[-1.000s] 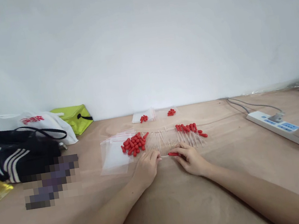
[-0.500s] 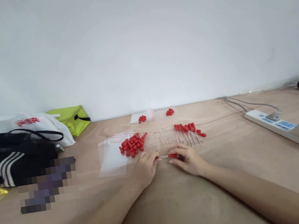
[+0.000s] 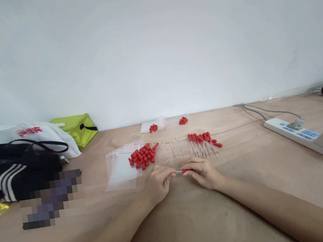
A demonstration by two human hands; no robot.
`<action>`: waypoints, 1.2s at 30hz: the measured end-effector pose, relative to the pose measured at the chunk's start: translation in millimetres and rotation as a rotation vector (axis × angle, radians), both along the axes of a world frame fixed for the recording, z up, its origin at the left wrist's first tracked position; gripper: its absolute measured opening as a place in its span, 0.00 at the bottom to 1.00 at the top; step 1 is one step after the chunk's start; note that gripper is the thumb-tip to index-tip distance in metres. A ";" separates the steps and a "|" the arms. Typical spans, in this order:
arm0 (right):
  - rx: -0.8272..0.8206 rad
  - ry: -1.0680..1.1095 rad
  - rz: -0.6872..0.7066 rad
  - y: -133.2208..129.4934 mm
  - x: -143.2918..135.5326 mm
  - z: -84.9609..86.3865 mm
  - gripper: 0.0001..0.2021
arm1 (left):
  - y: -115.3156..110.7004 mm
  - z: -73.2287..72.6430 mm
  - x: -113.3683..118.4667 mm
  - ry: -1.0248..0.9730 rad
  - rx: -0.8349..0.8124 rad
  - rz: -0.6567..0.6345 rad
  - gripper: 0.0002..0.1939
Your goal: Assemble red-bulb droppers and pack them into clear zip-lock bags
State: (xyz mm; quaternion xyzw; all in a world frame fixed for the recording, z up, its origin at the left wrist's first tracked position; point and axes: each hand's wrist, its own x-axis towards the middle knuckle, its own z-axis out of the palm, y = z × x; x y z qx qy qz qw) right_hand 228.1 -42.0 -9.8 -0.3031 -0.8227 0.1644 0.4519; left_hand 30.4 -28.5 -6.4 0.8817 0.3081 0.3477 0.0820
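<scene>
Between thumb and fingers, my left hand (image 3: 160, 181) pinches a thin glass dropper tube (image 3: 179, 171). My right hand (image 3: 203, 172) is closed on a red rubber bulb (image 3: 186, 170), which meets the tube's right end; its far part is hidden by my fingers. Just beyond my hands lies a row of clear glass tubes (image 3: 180, 147). A heap of loose red bulbs (image 3: 144, 155) is at the row's left. On the right, several red bulbs (image 3: 199, 137) lie at the tubes' far ends, apparently fitted on them.
Clear zip bags (image 3: 121, 175) lie left of the bulb heap. Two small bags with red bulbs (image 3: 153, 128) (image 3: 183, 120) rest by the wall. A power strip (image 3: 293, 132) is at right; a black bag (image 3: 26, 173), white plastic bag (image 3: 57, 138) and green bag (image 3: 80, 129) are at left.
My right fingers have closed further over the red bulb, so less of it shows. The tube and bulb have shifted slightly toward me.
</scene>
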 end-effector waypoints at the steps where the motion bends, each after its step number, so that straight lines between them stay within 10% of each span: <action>1: 0.011 -0.012 0.006 -0.2 0.3 0.2 0.09 | -0.8 -0.1 0.0 0.008 0.005 0.001 0.11; 36: 0.213 -0.315 -0.058 5.9 8.8 -0.9 0.08 | -7.9 1.9 -0.3 0.176 0.202 0.120 0.14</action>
